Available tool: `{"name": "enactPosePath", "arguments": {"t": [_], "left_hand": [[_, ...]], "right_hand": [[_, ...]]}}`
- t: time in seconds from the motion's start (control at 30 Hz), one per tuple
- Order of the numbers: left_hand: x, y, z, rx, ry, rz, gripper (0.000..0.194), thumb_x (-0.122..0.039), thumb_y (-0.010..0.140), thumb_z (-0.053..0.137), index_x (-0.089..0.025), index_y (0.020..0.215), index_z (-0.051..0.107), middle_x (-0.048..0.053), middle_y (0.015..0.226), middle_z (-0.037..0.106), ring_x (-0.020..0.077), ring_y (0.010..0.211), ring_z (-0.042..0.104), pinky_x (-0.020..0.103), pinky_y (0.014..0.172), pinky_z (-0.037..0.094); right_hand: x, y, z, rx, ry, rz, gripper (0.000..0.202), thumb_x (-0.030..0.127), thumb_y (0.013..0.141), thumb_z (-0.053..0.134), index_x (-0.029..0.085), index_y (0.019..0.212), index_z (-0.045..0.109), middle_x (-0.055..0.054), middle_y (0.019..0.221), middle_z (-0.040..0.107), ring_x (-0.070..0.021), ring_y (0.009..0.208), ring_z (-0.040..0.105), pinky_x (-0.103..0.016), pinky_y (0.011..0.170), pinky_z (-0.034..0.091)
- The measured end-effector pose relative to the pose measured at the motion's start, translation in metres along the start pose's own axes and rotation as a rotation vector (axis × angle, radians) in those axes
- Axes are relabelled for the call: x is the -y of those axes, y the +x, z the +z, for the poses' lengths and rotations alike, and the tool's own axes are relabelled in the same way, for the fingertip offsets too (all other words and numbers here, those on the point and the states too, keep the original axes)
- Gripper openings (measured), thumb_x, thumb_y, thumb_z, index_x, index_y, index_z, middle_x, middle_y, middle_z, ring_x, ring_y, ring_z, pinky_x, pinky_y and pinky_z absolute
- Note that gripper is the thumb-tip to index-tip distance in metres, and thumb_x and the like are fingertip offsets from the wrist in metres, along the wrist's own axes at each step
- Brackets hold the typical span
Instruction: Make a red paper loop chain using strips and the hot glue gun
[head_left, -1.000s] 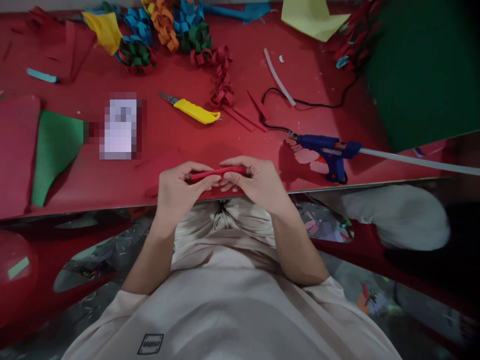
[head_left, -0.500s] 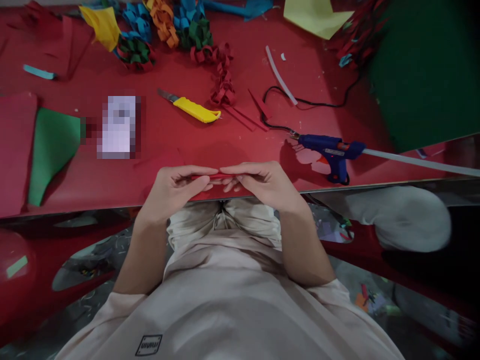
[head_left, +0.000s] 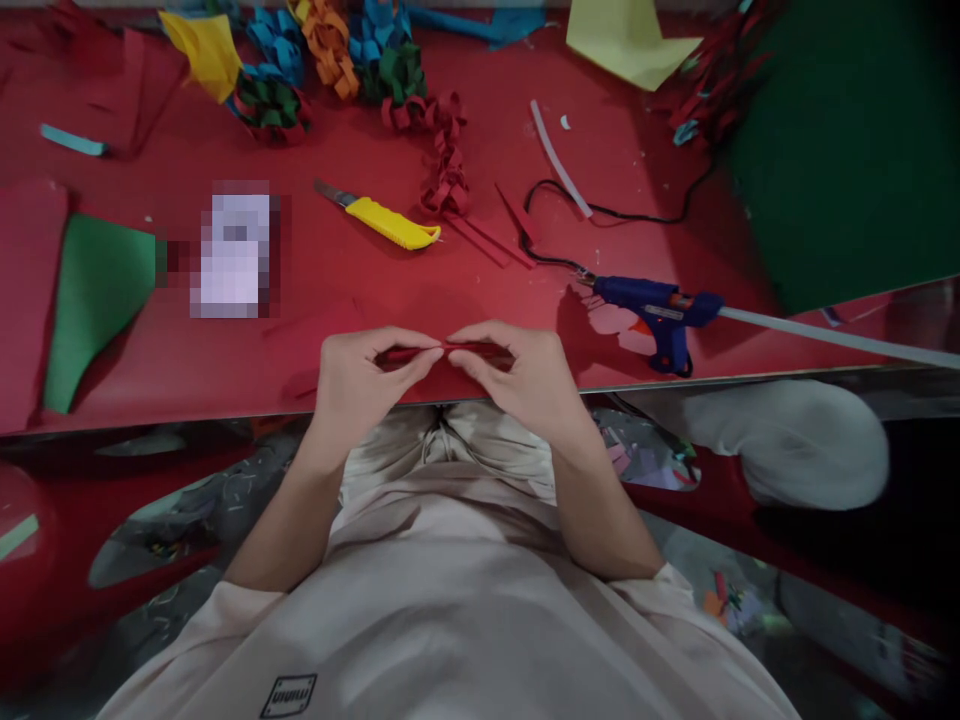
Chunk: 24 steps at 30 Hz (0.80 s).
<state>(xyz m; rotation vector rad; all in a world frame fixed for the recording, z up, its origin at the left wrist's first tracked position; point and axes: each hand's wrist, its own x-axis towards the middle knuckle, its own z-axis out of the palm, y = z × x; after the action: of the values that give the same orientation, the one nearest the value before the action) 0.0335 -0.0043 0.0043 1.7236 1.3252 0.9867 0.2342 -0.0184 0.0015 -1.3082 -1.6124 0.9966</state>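
Observation:
Just above the table's front edge, my left hand [head_left: 375,378] and my right hand [head_left: 517,375] meet fingertip to fingertip. Both pinch a thin red paper strip [head_left: 405,354], which runs sideways between them and is partly hidden by the fingers. To the right of my right hand a blue glue gun [head_left: 645,300] lies on its side, a long glue stick [head_left: 832,332] sticking out of its back. A yellow utility knife [head_left: 390,222] with its blade out rests beyond my hands. Near it is a chain of curled red paper [head_left: 448,170].
Behind lie blue [head_left: 276,45] and orange paper chains [head_left: 328,50] and a yellow sheet [head_left: 630,45]. A green paper piece [head_left: 101,295] and a blurred-out pale object [head_left: 231,255] are left. A large green sheet [head_left: 847,150] covers the right. Someone's clothed knee [head_left: 817,445] is beside me.
My fingers have gone from lying along the red strip to pinching it, thumbs and fingertips brought together near its middle. Things on the table appear slightly shifted with the camera.

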Motion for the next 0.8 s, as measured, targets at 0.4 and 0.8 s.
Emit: {"name": "enactPosePath", "arguments": {"t": [0.4, 0.8], "left_hand": [[0.006, -0.011, -0.006, 0.118, -0.288, -0.184, 0.040, -0.053, 0.092, 0.074, -0.023, 0.118, 0.077, 0.007, 0.101, 0.081, 0.0232, 0.082, 0.081, 0.030, 0.076, 0.068], [0.006, 0.002, 0.006, 0.007, 0.630, 0.343, 0.020, -0.023, 0.097, 0.063, -0.026, 0.109, 0.078, 0.011, 0.117, 0.068, 0.0288, 0.107, 0.062, 0.042, 0.087, 0.050]], "right_hand": [[0.000, -0.011, -0.010, 0.050, 0.040, 0.118, 0.022, 0.020, 0.098, 0.055, 0.019, 0.099, 0.077, 0.000, 0.071, 0.075, -0.0108, 0.052, 0.066, -0.023, 0.055, 0.049], [-0.004, -0.006, -0.006, -0.173, -0.669, 0.021, 0.016, 0.029, 0.094, 0.070, 0.025, 0.108, 0.077, -0.011, 0.116, 0.063, -0.0282, 0.113, 0.059, -0.040, 0.089, 0.053]]}}
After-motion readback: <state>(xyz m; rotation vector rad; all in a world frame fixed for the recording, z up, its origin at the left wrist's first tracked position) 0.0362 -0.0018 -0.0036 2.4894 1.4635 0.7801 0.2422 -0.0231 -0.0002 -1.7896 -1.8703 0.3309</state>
